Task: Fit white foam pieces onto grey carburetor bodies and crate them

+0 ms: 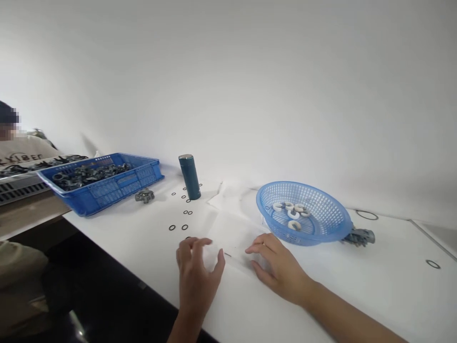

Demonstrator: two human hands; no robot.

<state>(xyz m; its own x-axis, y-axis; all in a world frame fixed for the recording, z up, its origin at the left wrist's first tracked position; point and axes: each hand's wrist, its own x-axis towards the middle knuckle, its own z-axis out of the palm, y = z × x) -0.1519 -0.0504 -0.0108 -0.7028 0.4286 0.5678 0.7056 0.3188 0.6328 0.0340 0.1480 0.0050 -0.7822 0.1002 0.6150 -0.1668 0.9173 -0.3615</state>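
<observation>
Both hands are over the white table (303,319), fingers curved and apart with nothing between them. My left hand (197,274) is just in front of several small black rings (184,227). A white sheet (228,228) lies beyond the hands, and a thin brownish strip (227,254) shows between them. In front of a round blue plastic basket (333,216) is my right hand (280,267), thumb and fingers parted. White C-shaped pieces (294,225) lie inside that basket. Whether either hand touches the table cannot be made out.
A blue crate (119,188) holds dark metal parts, with one metal part (144,196) beside it. A teal flask (190,177) stands upright near the wall. Another metal part (360,237) sits by the basket; a dark ring (433,264) lies right. A person (24,147) is at far left.
</observation>
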